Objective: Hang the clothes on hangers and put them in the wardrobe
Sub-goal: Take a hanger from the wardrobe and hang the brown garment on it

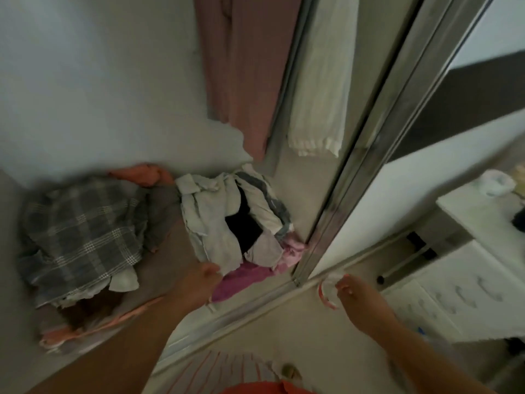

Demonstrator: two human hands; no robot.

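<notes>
Pale wardrobe floor [85,115] holds heaps of clothes — a grey plaid garment [82,237] well left of the left hand [201,282], whose fingers curl onto the edge of a white-and-black pile [227,220] just above them. Right hand [358,294], by the sliding-door track [255,311], pinches a small white-and-red cloth [328,291] at its fingertips.

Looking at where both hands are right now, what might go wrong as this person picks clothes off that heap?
The left hand grips the edge of a pale garment in a tangled pile, so lifting it may drag the black piece and pink cloth out too. The right hand holds something small, white and red beside the sliding door frame; it might snag there. The picture is blurred, so the grip is uncertain.
</notes>
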